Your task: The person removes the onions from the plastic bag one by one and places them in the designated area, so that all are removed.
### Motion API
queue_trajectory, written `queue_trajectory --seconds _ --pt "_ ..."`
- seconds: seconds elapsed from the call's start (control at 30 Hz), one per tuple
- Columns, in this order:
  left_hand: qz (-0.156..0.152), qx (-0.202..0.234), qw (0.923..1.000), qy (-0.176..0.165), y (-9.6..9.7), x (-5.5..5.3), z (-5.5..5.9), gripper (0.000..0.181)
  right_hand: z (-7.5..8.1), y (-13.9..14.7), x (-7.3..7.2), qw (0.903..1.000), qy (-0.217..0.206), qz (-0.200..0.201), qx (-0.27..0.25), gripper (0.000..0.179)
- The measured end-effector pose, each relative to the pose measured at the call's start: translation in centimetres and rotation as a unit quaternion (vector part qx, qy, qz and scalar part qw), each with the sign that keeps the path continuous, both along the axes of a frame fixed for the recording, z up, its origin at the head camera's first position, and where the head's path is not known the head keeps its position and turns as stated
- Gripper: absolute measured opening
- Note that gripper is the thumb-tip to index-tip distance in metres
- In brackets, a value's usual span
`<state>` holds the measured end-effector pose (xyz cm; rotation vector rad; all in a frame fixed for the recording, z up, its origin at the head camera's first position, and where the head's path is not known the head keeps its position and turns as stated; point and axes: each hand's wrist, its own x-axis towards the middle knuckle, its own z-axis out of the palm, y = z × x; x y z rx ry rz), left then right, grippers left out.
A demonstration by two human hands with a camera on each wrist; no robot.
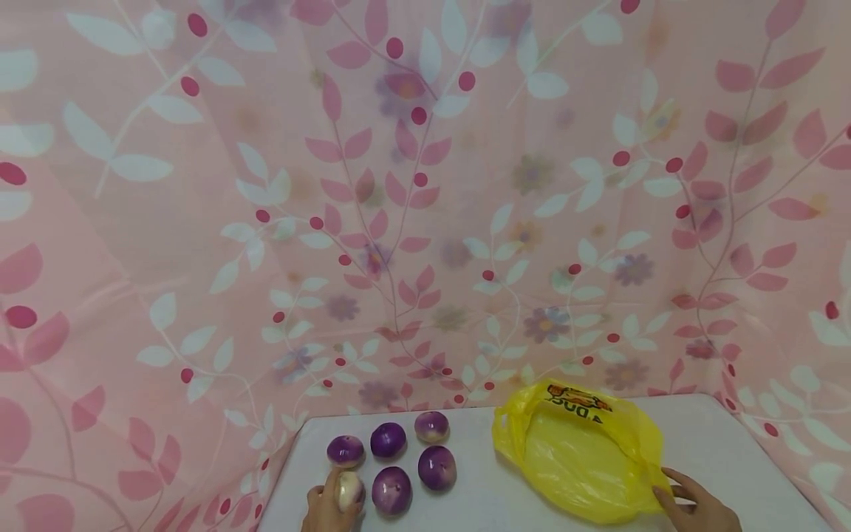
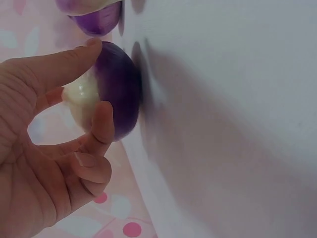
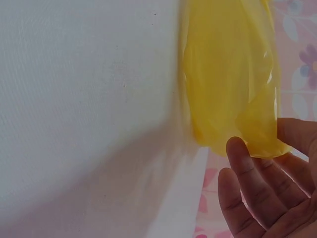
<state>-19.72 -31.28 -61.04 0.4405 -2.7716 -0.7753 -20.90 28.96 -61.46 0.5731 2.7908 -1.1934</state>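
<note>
My left hand [image 1: 330, 510] curls its fingers around a glossy purple-and-white onion [image 1: 350, 491] at the table's near left. In the left wrist view, fingertips [image 2: 103, 121] press on the side of that onion, its purple half toward the white tabletop. Several more purple onions, such as one at the front [image 1: 392, 491] and one farther back [image 1: 388, 440], sit close by in loose rows. At the right, a yellow plastic bag [image 1: 578, 462] lies with its mouth spread wide. My right hand [image 1: 703, 506] holds the bag's right edge between thumb and fingers.
A white-covered table [image 1: 472, 480] carries everything. Behind it and along its sides hangs a pink cloth [image 1: 425, 222] with leaves and flowers. Dark printing [image 1: 577, 403] marks the bag's far side. The table's right edge runs just beyond my right hand.
</note>
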Motion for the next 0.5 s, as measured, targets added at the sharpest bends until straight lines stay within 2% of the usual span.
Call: queue_trajectory --seconds 0.23,0.37,0.43,0.5 --pt "-0.005 -0.014 0.9996 0.023 0.2 0.4 1.0 0.074 0.8 0.0 0.0 0.9993 -0.021 0.019 0.023 0.106" --pt "-0.012 -0.027 0.9995 0.016 0.5 0.5 1.7 0.072 1.5 0.2 -0.2 0.9960 -0.024 0.061 0.061 0.110" --pt "-0.017 -0.038 0.9990 0.013 0.8 0.6 2.1 0.070 1.8 0.3 -0.3 0.9931 -0.007 0.077 0.088 0.110" --pt "-0.025 -0.046 0.9985 0.015 1.2 0.7 2.7 0.068 1.9 0.2 -0.1 0.9882 0.047 0.080 0.122 0.103"
